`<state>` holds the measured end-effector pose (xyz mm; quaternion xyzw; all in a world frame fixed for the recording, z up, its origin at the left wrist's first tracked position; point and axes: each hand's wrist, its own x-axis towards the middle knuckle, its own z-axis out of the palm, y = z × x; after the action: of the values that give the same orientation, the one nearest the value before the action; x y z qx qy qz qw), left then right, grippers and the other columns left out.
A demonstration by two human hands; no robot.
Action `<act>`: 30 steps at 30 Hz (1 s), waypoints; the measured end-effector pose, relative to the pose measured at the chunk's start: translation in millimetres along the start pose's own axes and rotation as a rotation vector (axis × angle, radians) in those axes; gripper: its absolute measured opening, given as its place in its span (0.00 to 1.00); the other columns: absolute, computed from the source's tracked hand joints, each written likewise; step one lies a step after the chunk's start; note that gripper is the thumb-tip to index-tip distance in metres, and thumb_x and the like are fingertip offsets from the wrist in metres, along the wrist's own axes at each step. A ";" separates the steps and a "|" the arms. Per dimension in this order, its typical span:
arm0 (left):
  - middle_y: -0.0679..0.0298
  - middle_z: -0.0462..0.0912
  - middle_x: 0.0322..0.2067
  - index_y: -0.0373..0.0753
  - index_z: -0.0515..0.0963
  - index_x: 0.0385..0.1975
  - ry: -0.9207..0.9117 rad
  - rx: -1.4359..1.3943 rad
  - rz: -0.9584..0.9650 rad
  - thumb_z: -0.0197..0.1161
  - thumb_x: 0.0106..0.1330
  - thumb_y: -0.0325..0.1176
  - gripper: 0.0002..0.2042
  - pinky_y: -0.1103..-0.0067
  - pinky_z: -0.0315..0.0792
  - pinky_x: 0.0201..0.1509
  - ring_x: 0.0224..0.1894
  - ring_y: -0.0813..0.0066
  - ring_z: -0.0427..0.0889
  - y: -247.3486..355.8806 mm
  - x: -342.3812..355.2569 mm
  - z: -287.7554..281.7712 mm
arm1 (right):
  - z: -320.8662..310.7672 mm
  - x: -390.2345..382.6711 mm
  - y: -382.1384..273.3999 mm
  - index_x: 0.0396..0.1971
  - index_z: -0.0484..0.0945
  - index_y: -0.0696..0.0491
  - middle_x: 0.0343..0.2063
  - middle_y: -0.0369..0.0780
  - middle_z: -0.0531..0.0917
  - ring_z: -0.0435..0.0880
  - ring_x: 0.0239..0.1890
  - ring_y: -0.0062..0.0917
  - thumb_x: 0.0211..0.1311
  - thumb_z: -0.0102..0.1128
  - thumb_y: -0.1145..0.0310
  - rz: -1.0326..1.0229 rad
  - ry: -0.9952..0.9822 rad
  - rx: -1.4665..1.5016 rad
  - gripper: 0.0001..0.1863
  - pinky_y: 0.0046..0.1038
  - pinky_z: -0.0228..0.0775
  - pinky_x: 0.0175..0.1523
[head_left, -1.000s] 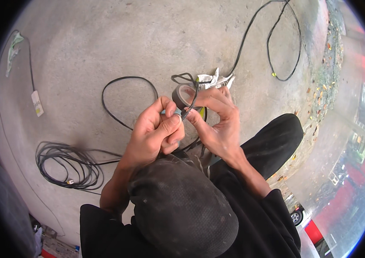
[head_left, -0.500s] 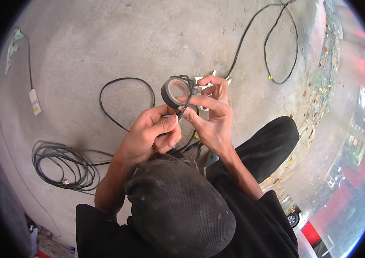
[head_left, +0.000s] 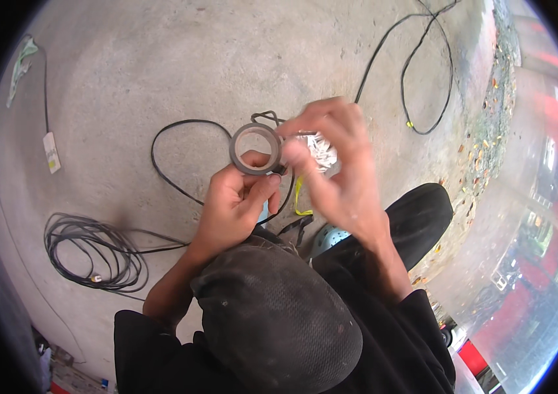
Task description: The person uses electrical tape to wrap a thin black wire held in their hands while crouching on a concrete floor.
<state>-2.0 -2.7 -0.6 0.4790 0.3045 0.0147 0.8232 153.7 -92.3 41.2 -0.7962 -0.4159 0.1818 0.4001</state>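
Observation:
My left hand [head_left: 243,197] is closed, thumb against fingers, at the lower rim of a roll of black tape [head_left: 236,156]. One of its fingertips shows through the roll's hole. A thin black cable [head_left: 267,115] loops out behind the roll, and a short dark piece sticks out by the thumb. My right hand [head_left: 341,167] is raised just right of the roll, its fingers bent and smeared by motion; whether they hold anything I cannot make out. Below and behind it lies a pile of small white pieces [head_left: 321,152] on the floor.
A coiled black cable [head_left: 101,253] lies left, with a white power strip [head_left: 51,152] farther off. More cable [head_left: 405,72] loops at the far right. A yellow strip [head_left: 300,197] and a light blue rounded object [head_left: 329,238] are near my knee. Leaves line the concrete's right edge.
The tape roll has turned to face up and shifted slightly left and down. My right hand has come away from roll and cable, moving right, uncovering the white pieces.

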 end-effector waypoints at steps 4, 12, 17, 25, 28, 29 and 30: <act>0.65 0.81 0.25 0.28 0.76 0.50 0.090 0.141 0.337 0.60 0.69 0.24 0.12 0.82 0.73 0.35 0.30 0.85 0.77 -17.6 9.3 1.1 | 7.6 -4.8 -18.2 0.37 0.83 0.52 0.42 0.38 0.75 0.71 0.46 0.35 0.56 0.71 0.61 -0.180 -0.234 -0.221 0.13 0.39 0.67 0.52; 0.66 0.82 0.25 0.29 0.76 0.45 0.103 0.063 0.153 0.56 0.71 0.23 0.07 0.88 0.64 0.28 0.25 0.89 0.71 -7.4 3.3 -2.0 | -20.0 -20.3 4.2 0.34 0.81 0.52 0.30 0.35 0.78 0.69 0.39 0.25 0.56 0.61 0.71 0.310 -0.360 0.514 0.06 0.30 0.59 0.54; 0.66 0.82 0.27 0.30 0.73 0.50 0.038 0.015 0.009 0.55 0.72 0.25 0.10 0.88 0.63 0.28 0.23 0.91 0.67 5.1 0.7 0.0 | -23.5 -27.2 11.1 0.31 0.83 0.57 0.28 0.37 0.77 0.68 0.35 0.27 0.58 0.64 0.65 0.343 -0.363 0.227 0.10 0.32 0.60 0.47; 0.62 0.78 0.32 0.30 0.70 0.50 -0.076 -0.119 0.026 0.53 0.72 0.28 0.11 0.86 0.62 0.28 0.26 0.87 0.66 2.8 4.0 -3.7 | -17.7 -30.9 4.2 0.35 0.86 0.58 0.23 0.44 0.74 0.72 0.35 0.37 0.59 0.67 0.59 0.250 -0.360 -0.094 0.16 0.36 0.67 0.43; 0.65 0.76 0.31 0.35 0.71 0.49 -0.161 -0.493 -0.174 0.53 0.73 0.26 0.09 0.86 0.64 0.28 0.25 0.88 0.67 2.5 12.0 -11.6 | -10.8 -30.1 5.0 0.35 0.87 0.58 0.21 0.45 0.73 0.73 0.35 0.37 0.58 0.67 0.60 0.276 -0.352 -0.147 0.15 0.36 0.67 0.43; 0.66 0.75 0.29 0.35 0.71 0.46 -0.162 -0.513 -0.201 0.53 0.74 0.28 0.07 0.86 0.62 0.27 0.25 0.87 0.66 6.5 13.9 -9.8 | -9.1 -29.5 5.8 0.35 0.87 0.58 0.21 0.44 0.73 0.73 0.35 0.37 0.58 0.66 0.62 0.276 -0.362 -0.150 0.14 0.36 0.67 0.43; 0.66 0.73 0.28 0.35 0.70 0.44 -0.164 -0.535 -0.226 0.53 0.75 0.30 0.06 0.86 0.60 0.26 0.24 0.86 0.65 8.6 15.7 -7.5 | -8.5 -29.2 5.6 0.35 0.87 0.58 0.21 0.44 0.73 0.73 0.35 0.37 0.58 0.66 0.62 0.275 -0.364 -0.148 0.14 0.36 0.67 0.43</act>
<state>9.1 12.8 -4.1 0.2076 0.2735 -0.0359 0.9385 144.8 -121.9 40.7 -0.8267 -0.3807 0.3441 0.2308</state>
